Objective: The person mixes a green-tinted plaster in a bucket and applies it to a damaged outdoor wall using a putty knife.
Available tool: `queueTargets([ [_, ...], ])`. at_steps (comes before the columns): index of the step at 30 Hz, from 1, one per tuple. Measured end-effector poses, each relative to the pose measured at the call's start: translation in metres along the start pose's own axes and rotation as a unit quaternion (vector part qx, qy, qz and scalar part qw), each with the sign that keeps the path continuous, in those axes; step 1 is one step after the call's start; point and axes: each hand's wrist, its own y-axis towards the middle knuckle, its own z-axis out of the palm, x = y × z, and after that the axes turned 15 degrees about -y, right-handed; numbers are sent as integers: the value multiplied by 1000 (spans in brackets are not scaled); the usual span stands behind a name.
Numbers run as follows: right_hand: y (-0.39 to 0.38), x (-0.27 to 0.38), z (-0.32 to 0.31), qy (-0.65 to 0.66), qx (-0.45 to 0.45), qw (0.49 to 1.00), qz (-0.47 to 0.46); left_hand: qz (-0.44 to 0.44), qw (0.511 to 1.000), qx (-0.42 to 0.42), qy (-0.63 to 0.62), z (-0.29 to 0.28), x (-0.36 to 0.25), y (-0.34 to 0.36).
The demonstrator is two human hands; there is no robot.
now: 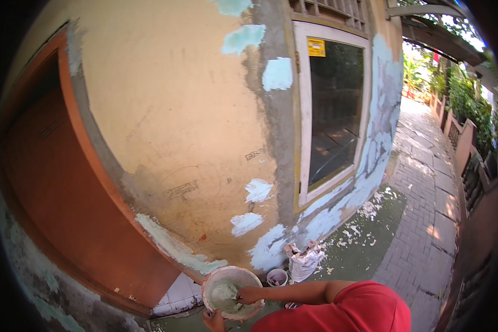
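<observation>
A round bucket [221, 276] with pale grey-green paste [225, 290] inside stands low at the bottom centre. My right hand [249, 295] reaches into it, fingers closed on a small tool whose shape I cannot make out, down in the paste. My left hand [214, 320] is closed at the bucket's near-left rim, on something small and hard to make out. Beside the bucket are a small tub [276, 277] and a crumpled white sack [303, 265]. A sandalled foot shows partly beyond my right forearm.
A tan wall [166, 110] with pale-blue patches rises ahead, between an orange door [77, 205] on the left and a white-framed window [335, 110]. A green floor strip [384, 216] with white flakes borders a paved path [420, 166]; a low fence [465, 138] and plants run along the right.
</observation>
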Motion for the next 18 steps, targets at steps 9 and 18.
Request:
queueTargets([
  [9, -12, 18, -43, 214, 91, 960, 157, 76, 995, -1, -62, 18, -23, 7],
  [18, -5, -14, -6, 1, 37, 994, 104, -62, 973, 54, -214, 26, -62, 0],
])
